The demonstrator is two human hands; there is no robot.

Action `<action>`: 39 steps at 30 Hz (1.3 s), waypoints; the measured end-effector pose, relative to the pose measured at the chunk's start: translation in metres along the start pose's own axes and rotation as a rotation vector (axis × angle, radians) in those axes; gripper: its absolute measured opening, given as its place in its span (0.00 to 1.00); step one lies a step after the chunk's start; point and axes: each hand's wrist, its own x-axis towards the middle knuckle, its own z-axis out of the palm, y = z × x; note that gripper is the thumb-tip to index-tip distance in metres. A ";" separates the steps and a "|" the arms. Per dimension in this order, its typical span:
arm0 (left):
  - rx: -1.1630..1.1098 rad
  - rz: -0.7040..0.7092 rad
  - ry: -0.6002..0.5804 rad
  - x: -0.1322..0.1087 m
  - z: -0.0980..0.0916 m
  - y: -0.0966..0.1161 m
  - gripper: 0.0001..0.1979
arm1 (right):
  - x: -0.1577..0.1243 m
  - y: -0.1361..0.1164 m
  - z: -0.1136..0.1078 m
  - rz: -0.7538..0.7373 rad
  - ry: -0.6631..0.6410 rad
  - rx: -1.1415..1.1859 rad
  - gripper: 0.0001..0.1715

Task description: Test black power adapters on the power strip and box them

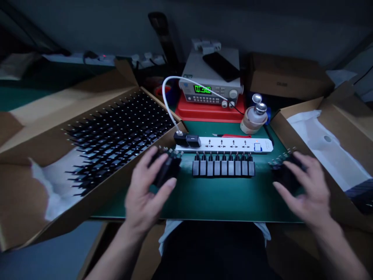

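Black plug-in power adapters are gripped in a bunch by each hand. My left hand, beside the left carton, closes around several adapters with their pins pointing up and away. At the right, my right hand holds a similar bunch of adapters near the right carton's wall. Between the hands, a row of black adapters lies side by side on the green mat, pins toward a white power strip. Two black adapters sit in the strip's left end, one with a white cable.
An open carton full of adapters stands at left; another open carton with white lining stands at right. Behind the strip are a red-handled tool, a bottle in a tape roll, and a meter on a red tray.
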 end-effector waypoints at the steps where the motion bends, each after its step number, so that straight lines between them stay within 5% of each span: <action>1: 0.052 -0.001 -0.005 -0.005 0.014 0.000 0.28 | -0.005 0.000 0.013 -0.002 -0.005 -0.028 0.28; 4: 0.256 -0.019 -0.066 -0.014 0.045 -0.004 0.26 | -0.016 -0.003 0.046 0.053 -0.041 -0.158 0.29; 8: 0.391 -0.015 -0.106 -0.007 0.057 -0.006 0.29 | -0.015 -0.007 0.066 0.103 -0.091 -0.236 0.43; 11: 0.421 0.004 -0.116 0.000 0.056 -0.008 0.29 | -0.014 -0.004 0.068 0.154 -0.098 -0.245 0.50; 17: 0.357 0.038 -0.115 -0.001 0.052 -0.013 0.26 | -0.009 -0.008 0.050 0.052 0.015 -0.155 0.46; 22: 0.286 -0.015 -0.132 -0.002 0.047 -0.014 0.24 | 0.024 -0.063 0.052 -0.192 0.051 0.076 0.37; 26: 0.240 -0.017 -0.106 -0.007 0.044 -0.015 0.23 | 0.047 -0.126 0.082 -0.402 -0.080 0.261 0.29; 30: 0.219 -0.010 -0.084 -0.010 0.046 -0.017 0.23 | 0.069 -0.173 0.111 -0.446 -0.155 0.256 0.25; 35: 0.215 -0.026 -0.063 -0.012 0.047 -0.020 0.24 | 0.083 -0.194 0.135 -0.404 -0.265 0.162 0.24; 39: 0.198 -0.040 -0.069 -0.012 0.047 -0.021 0.27 | 0.082 -0.193 0.136 -0.434 -0.182 0.309 0.20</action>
